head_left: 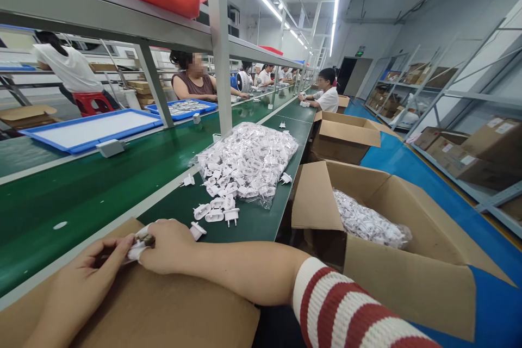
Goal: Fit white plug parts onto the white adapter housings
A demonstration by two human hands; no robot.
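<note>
My left hand and my right hand meet low on the left, above a brown cardboard sheet. Between their fingertips is a small white plastic piece, mostly covered by the fingers, apparently a plug part. Both hands are closed on it. Just beyond my right hand a loose white two-pin plug lies on the green bench. Several more white plug parts are scattered in front of a clear plastic bag heaped with the same parts.
A green conveyor belt runs along the left, with blue trays past it. At right, an open cardboard box holds another bag of white parts. A metal post rises behind the heap. Co-workers sit farther along the line.
</note>
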